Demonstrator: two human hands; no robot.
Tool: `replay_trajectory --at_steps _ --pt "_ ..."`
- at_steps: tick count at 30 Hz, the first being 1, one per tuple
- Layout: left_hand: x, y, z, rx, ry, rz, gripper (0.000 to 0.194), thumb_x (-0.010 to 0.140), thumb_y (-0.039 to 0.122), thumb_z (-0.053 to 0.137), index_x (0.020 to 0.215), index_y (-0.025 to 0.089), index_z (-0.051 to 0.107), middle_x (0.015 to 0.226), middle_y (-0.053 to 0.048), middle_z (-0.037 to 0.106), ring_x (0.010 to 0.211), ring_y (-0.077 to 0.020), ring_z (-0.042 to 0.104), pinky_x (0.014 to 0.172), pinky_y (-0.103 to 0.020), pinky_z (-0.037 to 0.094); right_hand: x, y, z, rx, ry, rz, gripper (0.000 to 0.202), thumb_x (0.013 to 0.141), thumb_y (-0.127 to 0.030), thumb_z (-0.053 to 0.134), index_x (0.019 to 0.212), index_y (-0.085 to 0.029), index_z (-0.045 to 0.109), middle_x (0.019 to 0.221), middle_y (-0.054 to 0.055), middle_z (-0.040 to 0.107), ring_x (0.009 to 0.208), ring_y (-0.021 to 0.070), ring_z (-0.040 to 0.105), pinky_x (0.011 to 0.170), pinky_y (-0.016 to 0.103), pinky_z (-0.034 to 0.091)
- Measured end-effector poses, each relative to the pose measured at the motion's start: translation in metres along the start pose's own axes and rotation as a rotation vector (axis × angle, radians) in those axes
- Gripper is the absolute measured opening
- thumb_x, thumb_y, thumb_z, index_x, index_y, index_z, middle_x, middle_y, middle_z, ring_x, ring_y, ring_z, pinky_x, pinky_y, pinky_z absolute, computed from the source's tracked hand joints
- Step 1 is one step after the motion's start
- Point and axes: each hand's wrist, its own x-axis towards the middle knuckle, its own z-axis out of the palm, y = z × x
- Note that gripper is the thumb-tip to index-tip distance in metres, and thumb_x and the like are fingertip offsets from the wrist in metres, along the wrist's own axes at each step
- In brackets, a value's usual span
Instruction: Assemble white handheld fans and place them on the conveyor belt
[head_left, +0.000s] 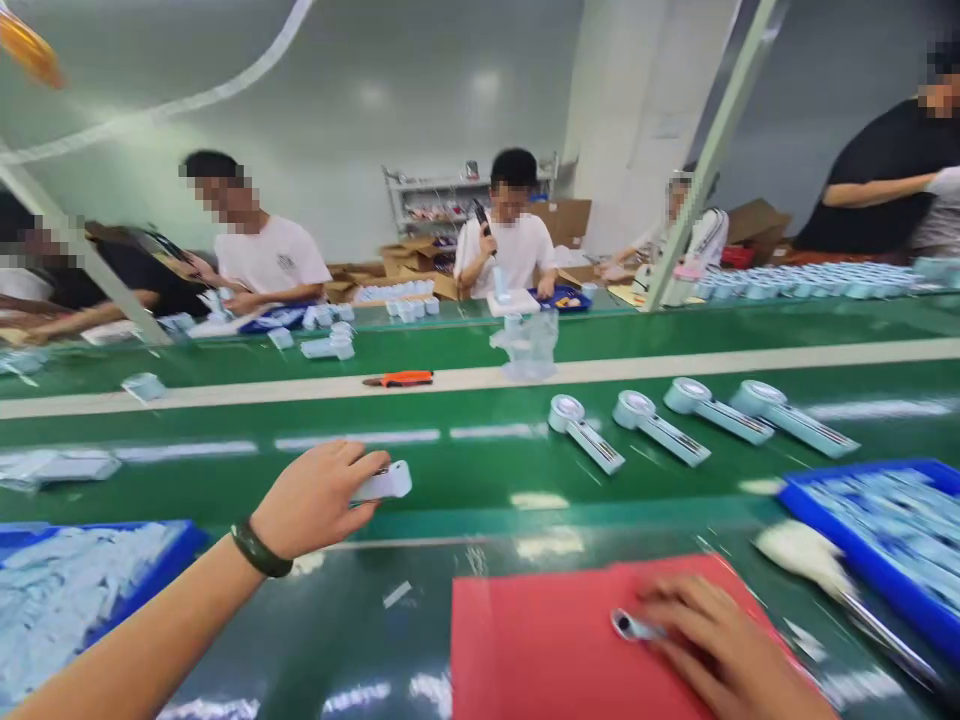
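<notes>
My left hand [322, 495], with a dark band on its wrist, is closed around a pale, light-blue plastic part [386, 482] over the green belt. The part's rounded end sticks out to the right of the fingers. My right hand [709, 640], slightly blurred, is over the red mat [525, 640]. Its fingers touch a small light-blue piece [631, 626] with a dark round spot at its end; the fingertips are smeared by motion. Beyond the mat, several light-blue round-headed devices with handles, one of them at the left of the row [585, 432], lie on the belt.
Blue trays of light-blue parts stand at the left [180, 550] and right [795, 490]. A white-headed tool [806, 555] lies beside the right tray. Orange-handled pliers [405, 379] and a clear bag [529, 345] are farther back. Several people work across the belt [450, 400].
</notes>
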Motion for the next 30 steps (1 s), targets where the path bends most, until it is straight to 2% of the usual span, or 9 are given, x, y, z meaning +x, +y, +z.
replay_trajectory --at_steps 2,5,8,10,13,18,22,25,30 --pt "0.01 0.073 -0.009 0.023 0.062 0.159 0.034 0.089 0.023 0.06 0.122 0.021 0.065 0.091 -0.008 0.061 0.08 -0.0243 0.056 0.074 -0.038 0.047 0.007 -0.01 -0.012 0.027 -0.03 -0.033 0.03 0.103 -0.022 0.046 0.112 -0.028 0.074 0.115 0.011 0.067 0.107 0.0281 0.065 0.092 0.046 0.057" --pt "0.018 0.167 -0.018 -0.029 0.13 0.33 0.042 0.087 0.022 0.069 0.128 0.022 0.06 0.089 -0.007 0.056 0.08 -0.0244 0.052 0.071 -0.038 0.045 0.021 -0.017 -0.02 0.007 -0.039 -0.009 0.022 0.1 -0.015 0.058 0.119 -0.019 0.069 0.117 0.013 0.065 0.108 0.0291 0.062 0.094 0.046 0.053" --pt "0.02 0.219 -0.014 -0.094 0.075 0.408 0.048 0.086 0.029 0.08 0.128 0.022 0.059 0.093 -0.007 0.057 0.087 -0.0268 0.054 0.075 -0.04 0.049 0.027 -0.016 -0.025 0.016 -0.057 0.055 0.016 0.096 -0.009 0.067 0.108 -0.018 0.071 0.112 0.01 0.065 0.106 0.0274 0.062 0.092 0.041 0.052" --pt "0.019 0.228 -0.005 -0.138 0.011 0.398 0.048 0.084 0.029 0.083 0.125 0.021 0.06 0.097 -0.007 0.059 0.09 -0.0276 0.056 0.078 -0.042 0.052 0.027 -0.017 -0.031 0.04 -0.027 0.097 0.017 0.097 -0.007 0.065 0.109 -0.018 0.071 0.106 0.008 0.067 0.1 0.0252 0.063 0.087 0.037 0.052" --pt "0.014 0.218 0.01 -0.34 -0.031 0.333 0.036 0.09 0.031 0.076 0.121 0.02 0.061 0.108 -0.008 0.062 0.096 -0.0266 0.06 0.082 -0.043 0.055 0.025 -0.028 -0.039 0.103 0.032 0.14 0.022 0.101 -0.008 0.06 0.115 -0.02 0.07 0.102 0.005 0.068 0.09 0.0212 0.064 0.077 0.032 0.05" --pt "0.007 0.209 0.024 -0.589 0.08 0.277 0.024 0.096 0.033 0.066 0.116 0.02 0.062 0.118 -0.009 0.062 0.106 -0.0263 0.06 0.09 -0.044 0.056 0.028 -0.071 -0.036 0.208 0.038 0.053 0.015 0.097 -0.01 0.065 0.109 -0.018 0.071 0.095 0.001 0.067 0.076 0.0172 0.061 0.065 0.03 0.044" --pt "0.009 0.215 0.024 -0.681 0.176 0.327 0.031 0.096 0.034 0.066 0.122 0.019 0.059 0.122 -0.01 0.064 0.116 -0.0285 0.057 0.102 -0.05 0.05 0.033 -0.092 -0.022 0.021 -0.044 -0.037 0.008 0.093 -0.01 0.071 0.1 -0.013 0.072 0.088 0.005 0.064 0.08 0.0228 0.059 0.066 0.034 0.044" --pt "0.01 0.217 0.023 -0.759 0.201 0.367 0.02 0.1 0.029 0.06 0.117 0.02 0.062 0.118 -0.007 0.068 0.118 -0.0264 0.057 0.104 -0.048 0.048 0.031 -0.092 -0.016 0.001 -0.042 -0.04 0.011 0.092 -0.01 0.073 0.102 -0.012 0.072 0.089 0.006 0.062 0.08 0.0237 0.059 0.068 0.036 0.046" --pt "0.009 0.222 0.023 -0.833 0.229 0.336 0.012 0.101 0.021 0.055 0.105 0.02 0.066 0.105 -0.004 0.069 0.1 -0.0214 0.061 0.086 -0.038 0.053 0.023 -0.081 -0.009 0.374 0.019 0.082 0.017 0.096 -0.003 0.067 0.103 -0.018 0.07 0.105 0.004 0.064 0.099 0.0218 0.062 0.085 0.036 0.05"
